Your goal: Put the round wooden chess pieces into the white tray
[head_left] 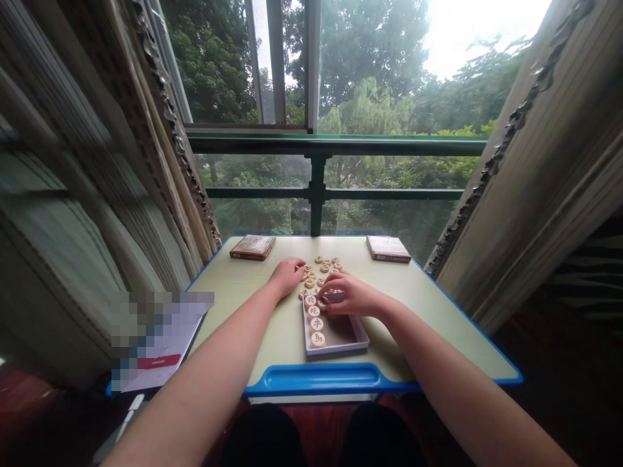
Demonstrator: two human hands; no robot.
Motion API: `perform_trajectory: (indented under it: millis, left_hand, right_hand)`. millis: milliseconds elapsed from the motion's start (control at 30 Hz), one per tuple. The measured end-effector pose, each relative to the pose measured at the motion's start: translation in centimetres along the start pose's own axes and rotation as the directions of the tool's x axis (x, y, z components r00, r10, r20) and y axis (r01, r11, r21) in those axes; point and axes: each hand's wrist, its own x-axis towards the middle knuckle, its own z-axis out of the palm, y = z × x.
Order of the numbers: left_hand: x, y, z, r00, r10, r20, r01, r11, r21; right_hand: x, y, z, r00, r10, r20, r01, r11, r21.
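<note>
Wooden xiangqi pieces with carved characters lie loosely on the table beyond an open shallow box. Along the box's left side several pieces stand in a column, face up, among them one near the middle. My right hand reaches over the far part of the box, its thumb and fingers closed around a xiangqi piece beside the top of that column. My left hand rests at the left edge of the loose pieces, fingers slightly bent and touching them; its fingertips are partly hidden.
Two flat boxes stand at the table's far corners, one on the left and one on the right. The pale table has a blue rim and a front tray. Curtains hang on both sides; a green railing runs behind.
</note>
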Motion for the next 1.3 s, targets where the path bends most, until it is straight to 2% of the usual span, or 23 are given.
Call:
perform_trajectory:
  millis: [133, 233, 300, 467, 633, 800, 933, 1067, 1133, 1200, 1300]
  left_hand:
    - [0.0, 0.0, 0.0, 1.000, 0.003, -0.006, -0.003, 1.000, 0.004]
    - [0.0, 0.0, 0.0, 1.000, 0.013, -0.005, -0.013, 1.000, 0.013]
    - [0.1, 0.0, 0.0, 0.999, 0.033, 0.009, -0.034, 0.999, 0.027]
    - [0.3, -0.3, 0.1, 0.997, 0.067, 0.038, -0.069, 0.996, 0.050]
    - [0.5, -0.5, 0.3, 0.998, 0.061, 0.010, -0.062, 0.997, 0.041]
    - [0.6, -0.4, 0.4, 0.999, 0.039, 0.015, -0.039, 0.999, 0.024]
    - [0.6, -0.4, 0.3, 0.999, 0.032, 0.023, -0.033, 0.999, 0.035]
    - [0.4, -0.4, 0.2, 0.999, 0.044, 0.019, -0.044, 0.999, 0.030]
    - [0.4, -0.4, 0.2, 0.999, 0.045, 0.021, -0.046, 0.998, 0.032]
    - [0.4, -0.3, 0.2, 0.999, 0.035, 0.027, -0.036, 0.999, 0.034]
    - [0.4, -0.2, 0.1, 0.999, 0.023, 0.031, -0.024, 0.999, 0.039]
  right_hand:
    - [0.2, 0.2, -0.3, 1.000, 0.013, -0.026, -0.012, 0.999, 0.039]
    - [1.2, 1.4, -0.2, 0.980, 0.160, -0.119, -0.158, 0.987, 0.028]
    - [2.4, 2.5, -0.2, 0.946, 0.281, -0.163, -0.292, 0.955, -0.049]
    - [6.2, 4.4, -0.6, 0.885, 0.409, -0.223, -0.460, 0.841, -0.286]
    - [9.5, 4.8, -0.1, 0.860, 0.480, -0.175, -0.510, 0.788, -0.346]
    - [10.9, 5.2, 0.9, 0.853, 0.493, -0.172, -0.521, 0.779, -0.349]
    - [10.9, 5.1, 0.9, 0.859, 0.478, -0.183, -0.512, 0.797, -0.319]
    - [9.7, 4.0, 0.1, 0.869, 0.445, -0.217, -0.490, 0.834, -0.255]
    - [8.3, 3.1, -0.3, 0.863, 0.453, -0.223, -0.494, 0.848, -0.190]
    - [6.2, 2.2, -0.7, 0.852, 0.471, -0.229, -0.484, 0.875, 0.000]
    - [2.9, 1.4, -1.2, 0.857, 0.468, -0.218, -0.461, 0.883, 0.082]
